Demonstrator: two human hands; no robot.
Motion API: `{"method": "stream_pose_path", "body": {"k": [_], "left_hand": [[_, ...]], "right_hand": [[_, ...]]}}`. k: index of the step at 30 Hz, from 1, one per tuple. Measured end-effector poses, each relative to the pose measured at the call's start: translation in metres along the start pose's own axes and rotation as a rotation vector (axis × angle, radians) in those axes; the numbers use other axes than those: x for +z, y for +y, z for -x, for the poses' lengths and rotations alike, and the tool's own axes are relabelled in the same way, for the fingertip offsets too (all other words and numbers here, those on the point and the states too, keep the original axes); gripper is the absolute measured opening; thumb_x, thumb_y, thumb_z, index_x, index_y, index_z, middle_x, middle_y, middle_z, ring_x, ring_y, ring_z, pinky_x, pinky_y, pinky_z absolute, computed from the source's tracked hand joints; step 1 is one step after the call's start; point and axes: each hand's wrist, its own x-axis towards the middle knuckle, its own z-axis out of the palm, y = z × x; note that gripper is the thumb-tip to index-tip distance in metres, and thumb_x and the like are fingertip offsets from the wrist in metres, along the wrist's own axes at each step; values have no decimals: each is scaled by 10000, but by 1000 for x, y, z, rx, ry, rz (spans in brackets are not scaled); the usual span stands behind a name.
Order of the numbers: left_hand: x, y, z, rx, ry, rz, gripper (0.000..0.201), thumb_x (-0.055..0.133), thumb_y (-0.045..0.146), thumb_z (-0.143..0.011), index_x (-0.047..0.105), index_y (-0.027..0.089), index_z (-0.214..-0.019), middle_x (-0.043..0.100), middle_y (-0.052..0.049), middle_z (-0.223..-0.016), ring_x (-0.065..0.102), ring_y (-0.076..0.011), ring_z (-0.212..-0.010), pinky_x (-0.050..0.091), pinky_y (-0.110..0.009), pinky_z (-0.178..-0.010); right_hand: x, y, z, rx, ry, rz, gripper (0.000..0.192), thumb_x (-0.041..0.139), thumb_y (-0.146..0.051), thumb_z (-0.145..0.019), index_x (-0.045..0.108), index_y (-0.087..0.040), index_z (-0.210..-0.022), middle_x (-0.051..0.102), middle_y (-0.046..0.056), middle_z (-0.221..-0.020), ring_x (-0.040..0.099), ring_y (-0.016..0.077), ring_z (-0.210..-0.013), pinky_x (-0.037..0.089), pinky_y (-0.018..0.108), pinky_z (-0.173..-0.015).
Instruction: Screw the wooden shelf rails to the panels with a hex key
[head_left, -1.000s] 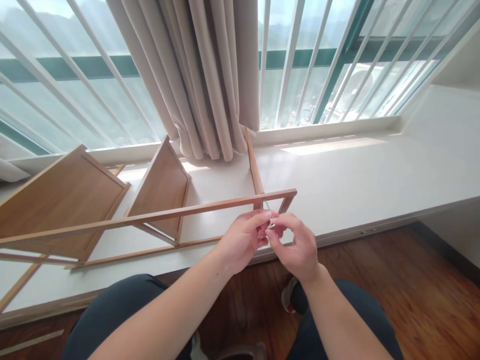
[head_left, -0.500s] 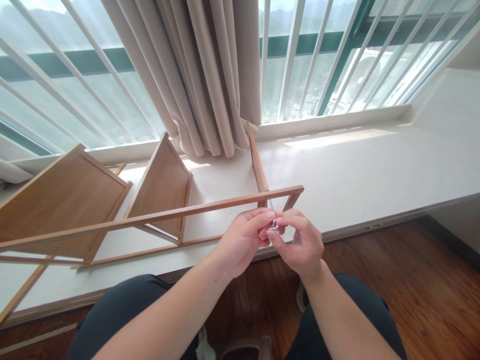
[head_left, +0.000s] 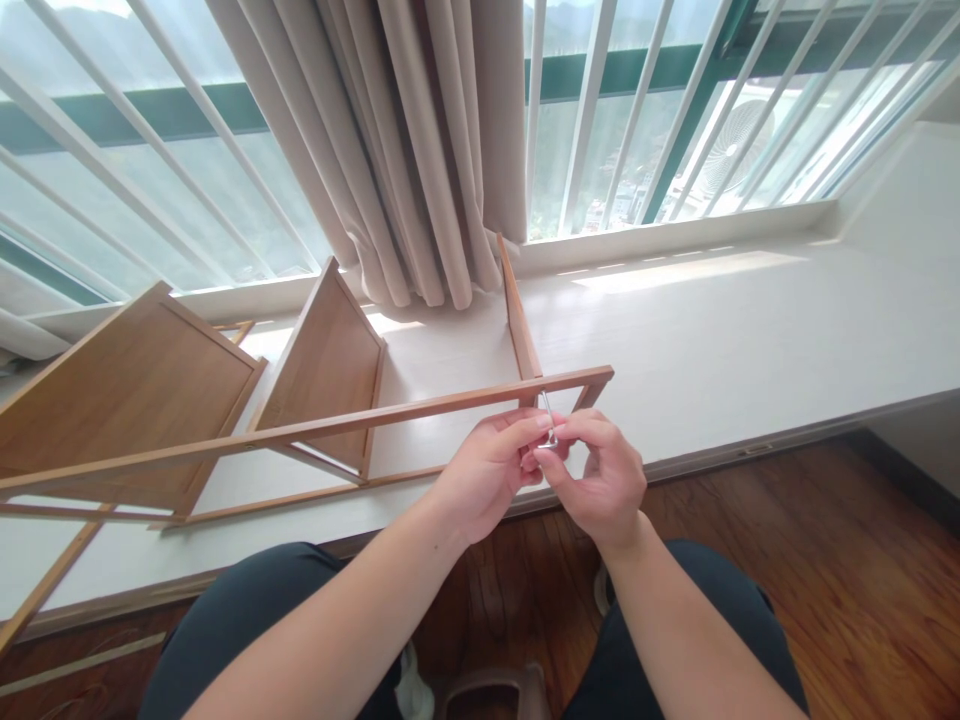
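A thin silver L-shaped hex key (head_left: 547,404) reaches up to the underside of the wooden rail (head_left: 427,410), close to its right end. My left hand (head_left: 487,470) has its thumb and fingers closed around the key's lower part. From the other side, my right hand (head_left: 601,482) pinches the key at its bent end. The tip of the key meets the rail where an upright wooden board (head_left: 519,315) joins it; the screw there is hidden. The rail belongs to a wooden shelf unit lying on its side.
Two wooden shelf panels, a middle one (head_left: 326,375) and a larger left one (head_left: 127,390), stand in the frame. The unit rests on a white window ledge (head_left: 720,330). Behind it hang a beige curtain (head_left: 405,150) and barred windows. A small stool (head_left: 487,690) is on the wooden floor below.
Both hands stay on the hex key, with only a slight shift of the fingers at its bent end. The whole view has shifted a little.
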Motion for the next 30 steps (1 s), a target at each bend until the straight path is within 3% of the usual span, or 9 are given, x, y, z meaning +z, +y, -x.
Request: {"method": "stream_pose_path", "body": {"k": [12, 19, 24, 30], "left_hand": [[-2, -4, -1, -13, -6, 40, 301, 834, 410, -793, 755, 132, -875, 612, -54, -841, 506, -128, -735, 334, -242, -611], [0, -4, 0, -33, 4, 99, 309, 851, 415, -783, 754, 133, -861, 497, 7, -737, 404, -97, -660, 297, -236, -589], [3, -3, 1, -54, 9, 121, 318, 874, 412, -761, 745, 132, -839, 496, 11, -728, 447, -96, -674, 300, -230, -591], [2, -4, 1, -68, 16, 153, 317, 878, 407, -762, 760, 135, -873, 464, 23, -722, 405, -88, -653, 302, -222, -583]], "right_hand": [[0, 2, 1, 20, -1, -46, 244, 763, -138, -892, 634, -238, -1073, 647, 8, -864, 601, 158, -706, 547, 342, -673], [-3, 3, -1, -10, -4, 5, 175, 766, -201, -932, 661, -249, -1063, 683, 19, -845, 650, 180, -722, 566, 348, -653], [-5, -1, -5, -86, -24, 38, 245, 716, -106, -944, 718, -269, -1127, 705, 37, -904, 675, 185, -782, 586, 341, -658], [-7, -3, -6, -75, -41, 37, 328, 667, -52, -948, 754, -296, -1149, 695, 32, -889, 674, 182, -782, 589, 330, -643]]}}
